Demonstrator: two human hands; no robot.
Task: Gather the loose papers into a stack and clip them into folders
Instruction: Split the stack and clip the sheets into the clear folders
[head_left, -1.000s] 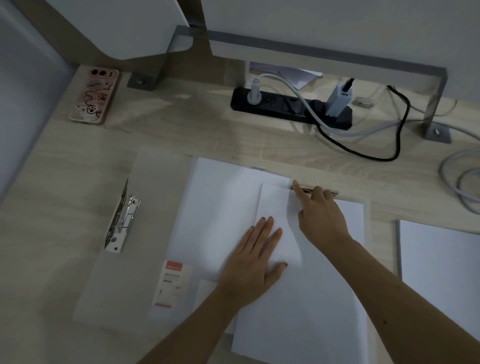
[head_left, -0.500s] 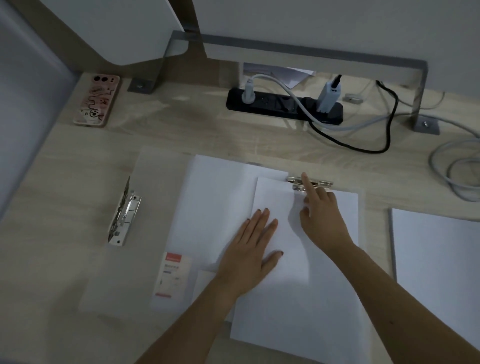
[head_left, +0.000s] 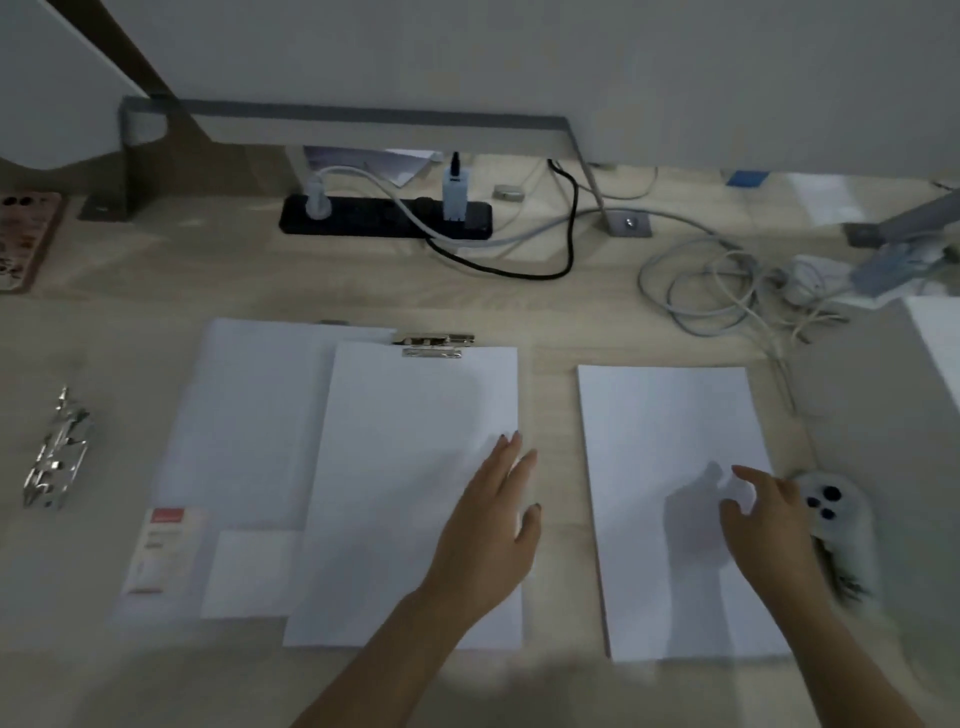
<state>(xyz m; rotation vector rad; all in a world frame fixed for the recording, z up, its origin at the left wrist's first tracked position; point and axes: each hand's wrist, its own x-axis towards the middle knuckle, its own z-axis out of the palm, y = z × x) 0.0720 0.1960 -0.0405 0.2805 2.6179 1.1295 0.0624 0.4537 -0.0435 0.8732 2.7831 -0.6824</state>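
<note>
A stack of white papers (head_left: 410, 467) lies on a translucent folder (head_left: 171, 566), its top edge under a metal clip (head_left: 434, 344). My left hand (head_left: 493, 525) rests flat on the stack's right edge, fingers apart. A second white paper stack (head_left: 670, 467) lies to the right. My right hand (head_left: 763, 519) hovers over that stack's right edge, fingers spread and curled, holding nothing. Another folder's metal clip (head_left: 54, 452) stands at the far left. More white paper (head_left: 244, 415) lies beneath the clipped stack.
A black power strip (head_left: 384, 215) with plugs and cables sits at the back. Coiled grey cables (head_left: 717, 291) lie back right. A white phone (head_left: 831, 514) lies beside my right hand, a pink-cased phone (head_left: 26, 239) far left. More paper (head_left: 940, 338) shows at the right edge.
My right hand left the metal clip and moved right over the second paper stack. My left hand slid to the clipped stack's right edge. The view swung right.
</note>
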